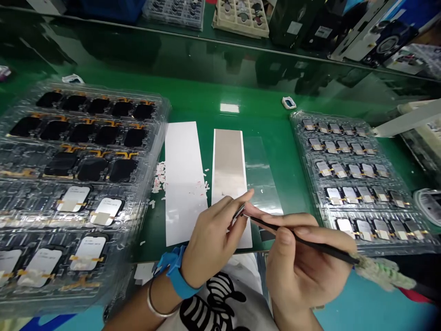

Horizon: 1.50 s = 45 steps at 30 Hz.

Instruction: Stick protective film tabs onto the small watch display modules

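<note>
My left hand (215, 236), with a blue wrist strap (181, 276) on its wrist, is closed on a small flat part (238, 213). Only a narrow dark and shiny edge of that part shows between the fingers. Held like a pen in my right hand (306, 269) are black tweezers (320, 248), their rear end wrapped in pale material. The tweezers' tip reaches the small part, though whether it touches cannot be made out. Just beyond my fingers lies a beige-faced strip sheet (228, 158) with white edges, with a white sheet (183, 170) to its left.
A clear tray of small screens (82, 133), some dark and some white-backed, stands at left. Another tray (361, 184) of screens is at right. Clear film (263, 170) lies beside the beige strip. Paper scraps (159, 177) are scattered by the white sheet. A shelf (220, 39) crosses the back.
</note>
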{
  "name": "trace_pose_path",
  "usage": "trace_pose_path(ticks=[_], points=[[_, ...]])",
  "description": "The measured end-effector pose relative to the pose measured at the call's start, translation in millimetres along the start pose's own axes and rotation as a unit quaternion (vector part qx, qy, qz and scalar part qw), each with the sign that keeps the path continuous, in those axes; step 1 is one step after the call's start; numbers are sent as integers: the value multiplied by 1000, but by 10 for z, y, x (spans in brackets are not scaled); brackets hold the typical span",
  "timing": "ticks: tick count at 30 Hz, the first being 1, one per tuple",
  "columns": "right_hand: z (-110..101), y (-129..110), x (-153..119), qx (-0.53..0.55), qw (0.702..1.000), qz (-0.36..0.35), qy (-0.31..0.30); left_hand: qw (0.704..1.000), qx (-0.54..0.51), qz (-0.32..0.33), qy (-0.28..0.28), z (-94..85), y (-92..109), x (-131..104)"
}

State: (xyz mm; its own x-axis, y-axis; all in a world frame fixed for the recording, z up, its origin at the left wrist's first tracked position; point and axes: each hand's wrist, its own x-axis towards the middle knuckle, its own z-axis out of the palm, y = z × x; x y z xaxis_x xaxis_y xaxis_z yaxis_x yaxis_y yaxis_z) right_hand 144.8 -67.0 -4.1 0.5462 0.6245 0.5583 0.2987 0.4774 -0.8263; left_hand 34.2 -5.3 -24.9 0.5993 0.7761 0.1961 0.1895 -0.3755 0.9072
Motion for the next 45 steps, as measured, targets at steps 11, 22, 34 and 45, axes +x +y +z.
trace_pose_path(ticks=[11,22,34,45], points=[[28,74,-78,-52,998,-10,18,998,-62,14,-25,-23,-10,3],[28,83,-87,-59,998,-15,23,997,-71,15,-28,-24,-4,17],[53,96,-83,-31,998,-10,45,997,-63,-2,-35,-30,-18,6],[79,106,-93,-34,998,-3,47,996,-80,3,-33,-24,-12,11]])
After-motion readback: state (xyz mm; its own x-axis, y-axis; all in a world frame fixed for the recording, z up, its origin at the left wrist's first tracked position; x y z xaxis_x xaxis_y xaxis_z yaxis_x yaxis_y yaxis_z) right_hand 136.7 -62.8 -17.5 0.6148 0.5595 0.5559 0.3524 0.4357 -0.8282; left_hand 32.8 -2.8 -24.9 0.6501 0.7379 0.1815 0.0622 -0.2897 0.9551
